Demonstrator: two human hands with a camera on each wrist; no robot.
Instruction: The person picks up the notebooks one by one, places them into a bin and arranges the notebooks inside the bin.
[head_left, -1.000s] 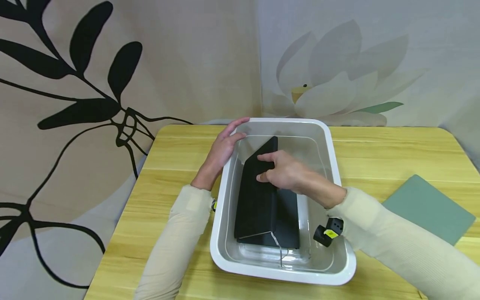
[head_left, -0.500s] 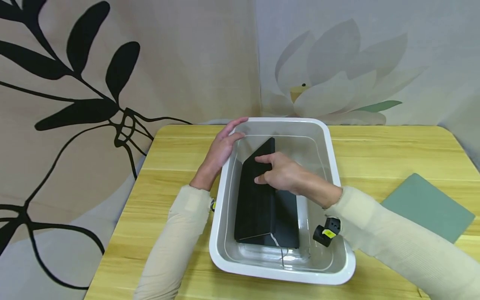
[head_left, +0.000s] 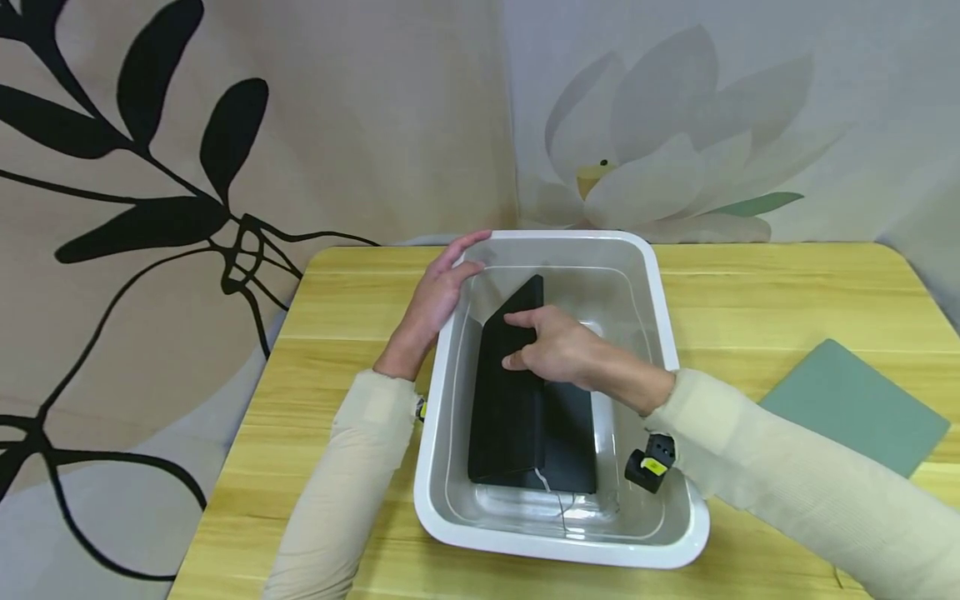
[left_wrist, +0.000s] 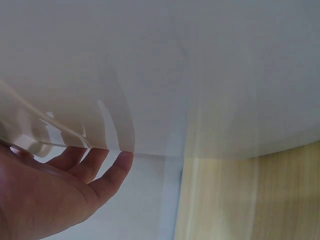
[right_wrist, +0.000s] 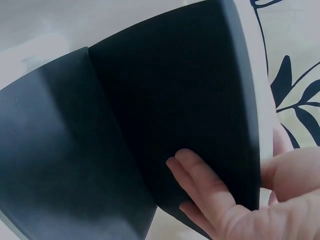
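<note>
A white basin [head_left: 495,546] stands on the wooden table. My left hand [head_left: 435,304] grips its far left rim; in the left wrist view that hand's fingers [left_wrist: 114,177] lie against the basin's outer wall. Inside the basin, my right hand [head_left: 562,343] holds a black notebook [head_left: 504,417], which leans tilted toward the left wall. The right wrist view shows fingers on the black cover and the thumb [right_wrist: 295,172] by the notebook's opposite edge. Another dark, flat panel [head_left: 572,442] lies beneath on the basin floor; I cannot tell whether it belongs to the same notebook. A thin white ribbon [head_left: 542,478] hangs at the near end.
A flat green sheet or book [head_left: 858,408] lies on the table [head_left: 780,292] to the right of the basin. Behind the table hang printed cloths [head_left: 420,125] with leaf and lotus patterns. A small black camera [head_left: 651,463] is strapped at my right wrist.
The head view has shifted slightly. The notebook and right hand have moved a little left, and the pale page edge at the notebook's near end is less visible. Both hands keep their hold.
</note>
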